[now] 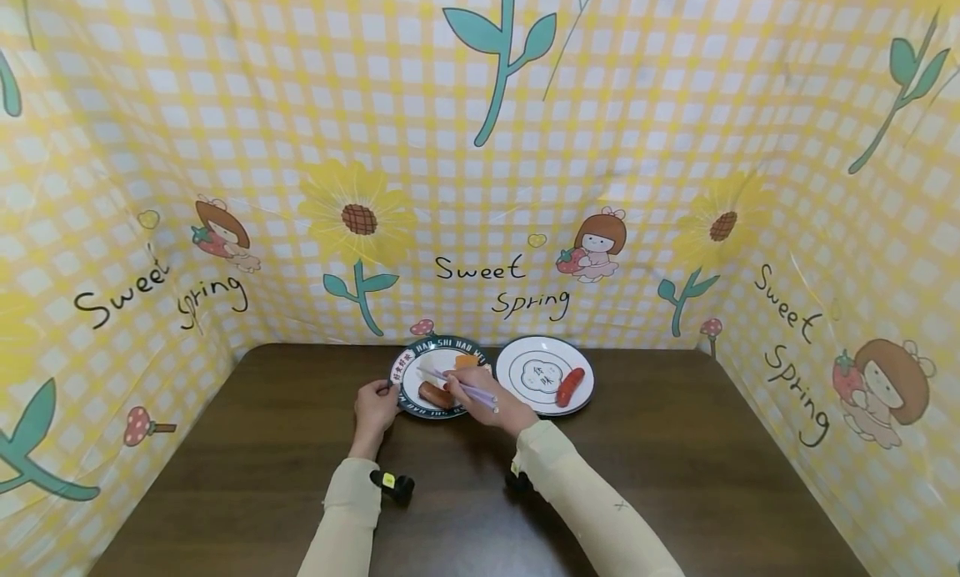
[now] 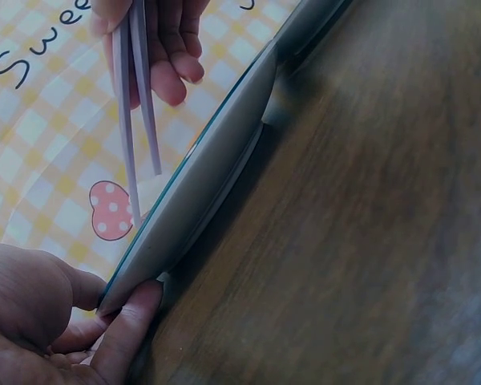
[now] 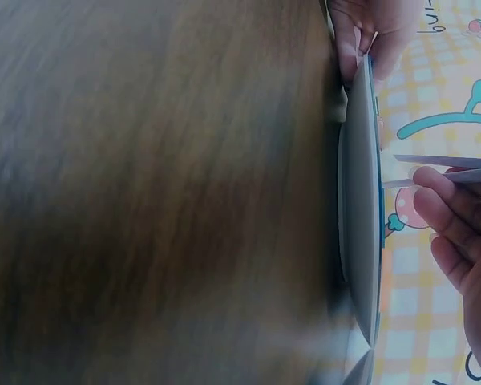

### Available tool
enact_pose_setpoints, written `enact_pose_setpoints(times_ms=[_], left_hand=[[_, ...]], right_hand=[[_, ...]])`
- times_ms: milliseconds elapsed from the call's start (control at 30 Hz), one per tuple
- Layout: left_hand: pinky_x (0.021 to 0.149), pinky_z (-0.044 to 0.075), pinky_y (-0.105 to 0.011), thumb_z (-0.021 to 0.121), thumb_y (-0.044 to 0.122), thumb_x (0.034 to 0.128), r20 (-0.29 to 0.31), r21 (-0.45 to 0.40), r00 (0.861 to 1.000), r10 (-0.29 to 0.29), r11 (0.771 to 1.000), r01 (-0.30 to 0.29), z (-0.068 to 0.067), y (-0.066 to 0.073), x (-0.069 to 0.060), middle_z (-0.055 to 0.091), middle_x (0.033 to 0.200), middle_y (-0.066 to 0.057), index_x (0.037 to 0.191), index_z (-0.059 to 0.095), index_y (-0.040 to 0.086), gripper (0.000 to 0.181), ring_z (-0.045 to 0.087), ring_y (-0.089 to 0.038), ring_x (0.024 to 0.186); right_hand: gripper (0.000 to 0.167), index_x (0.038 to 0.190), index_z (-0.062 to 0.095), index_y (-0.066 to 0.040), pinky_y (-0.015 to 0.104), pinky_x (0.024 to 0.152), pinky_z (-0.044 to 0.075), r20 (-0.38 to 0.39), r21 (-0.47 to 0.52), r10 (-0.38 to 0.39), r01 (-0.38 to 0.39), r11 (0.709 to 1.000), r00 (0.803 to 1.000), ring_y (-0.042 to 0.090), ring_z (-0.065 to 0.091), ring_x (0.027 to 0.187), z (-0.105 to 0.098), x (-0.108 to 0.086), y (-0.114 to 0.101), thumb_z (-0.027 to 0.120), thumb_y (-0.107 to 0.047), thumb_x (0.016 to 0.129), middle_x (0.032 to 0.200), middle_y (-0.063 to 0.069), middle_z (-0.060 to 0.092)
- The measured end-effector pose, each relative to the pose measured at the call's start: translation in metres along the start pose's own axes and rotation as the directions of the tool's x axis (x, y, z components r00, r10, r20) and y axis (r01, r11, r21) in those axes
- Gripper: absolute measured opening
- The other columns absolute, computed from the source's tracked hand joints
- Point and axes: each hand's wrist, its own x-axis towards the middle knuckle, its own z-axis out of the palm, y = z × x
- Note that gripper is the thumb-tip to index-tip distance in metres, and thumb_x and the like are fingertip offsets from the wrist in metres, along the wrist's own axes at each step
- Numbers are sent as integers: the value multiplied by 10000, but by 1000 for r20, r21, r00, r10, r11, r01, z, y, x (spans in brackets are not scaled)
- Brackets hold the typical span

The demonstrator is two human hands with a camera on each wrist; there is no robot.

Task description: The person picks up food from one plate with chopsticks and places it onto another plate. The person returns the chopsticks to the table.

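My left hand [image 1: 377, 408] pinches the left rim of a dark-rimmed plate [image 1: 409, 383]; in the left wrist view the thumb and fingers [image 2: 128, 329] hold its edge. Purple chopsticks [image 1: 477, 393] are gripped in my right hand [image 1: 487, 400], their tips over this plate by a whitish piece [image 1: 426, 366]. A brown sausage [image 1: 436, 395] and an orange piece [image 1: 467, 361] also lie there. Whether the tips grasp the whitish piece I cannot tell. In the right wrist view, the chopsticks [image 3: 441, 161] slant above the plate's edge [image 3: 364, 200].
A white plate [image 1: 525, 385] with a thin dark rim stands right beside the first, with a red scored sausage [image 1: 570, 387] on its right side. Both stand at the back edge of the brown table [image 1: 637, 469], in front of a yellow checked cloth [image 1: 652, 310].
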Motion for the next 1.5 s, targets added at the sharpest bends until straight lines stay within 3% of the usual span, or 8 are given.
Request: enact_pose_setpoints(times_ms=[200, 400, 633, 900, 1033, 1233, 1500], left_hand=[[637, 548, -219, 569, 147, 1023, 10, 3, 1000, -11, 1000, 10, 1, 1, 0, 647, 1148, -288, 1323, 579, -119, 402, 670, -170, 778], [647, 550, -219, 566, 137, 1029, 12, 3, 1000, -17, 1000, 17, 2, 3, -3, 641, 1144, -285, 1322, 576, -127, 394, 689, -257, 868], [636, 549, -210, 576, 141, 1022, -10, 12, 1000, -14, 1000, 14, 4, 4, -2, 649, 1147, -284, 1307, 594, -115, 383, 684, -212, 824], [654, 556, -219, 578, 147, 1016, -19, 21, 1000, -4, 1000, 4, 4, 3, -2, 648, 1170, -303, 1303, 591, -121, 393, 692, -245, 871], [652, 556, -222, 575, 140, 1015, -13, 20, 1000, 1, 1000, -1, 4, 2, -2, 652, 1168, -311, 1294, 593, -129, 388, 697, -232, 843], [653, 560, -235, 561, 143, 1024, -4, 18, 1000, -3, 1000, 3, 2, -2, -1, 649, 1176, -313, 1309, 583, -126, 393, 691, -210, 819], [628, 543, -210, 582, 143, 1008, -29, 26, 999, 23, 999, -22, 2, -2, 2, 674, 1130, -300, 1279, 610, -124, 381, 679, -139, 724]], right_hand=[[333, 812, 646, 31, 197, 558, 390, -7, -17, 44, -44, 999, 999, 112, 456, 603, 8, 0, 9, 450, -85, 1055, 689, -5, 509], [303, 900, 691, 20, 188, 559, 412, -24, -24, 79, -80, 997, 997, 99, 488, 622, 6, -2, 9, 461, -98, 1058, 747, -5, 556], [292, 891, 698, 32, 195, 556, 424, -65, -14, 60, -61, 998, 996, 98, 501, 617, -2, -4, 3, 483, -77, 1056, 744, 63, 637], [287, 914, 695, 37, 194, 572, 437, -66, 26, 67, -66, 998, 996, 94, 512, 637, -4, -6, 5, 478, -84, 1058, 786, 115, 675], [286, 903, 693, 23, 199, 576, 442, -60, 18, 85, -84, 996, 995, 90, 509, 632, -5, -8, 5, 483, -90, 1060, 757, 86, 653], [325, 793, 631, -29, 210, 546, 411, -48, 9, 131, -131, 991, 990, 87, 464, 584, -8, -9, 4, 496, -135, 1069, 643, -47, 494], [306, 852, 665, 15, 203, 561, 429, -85, 20, 80, -79, 997, 993, 78, 484, 594, -12, -8, 7, 498, -121, 1068, 658, -44, 523]])
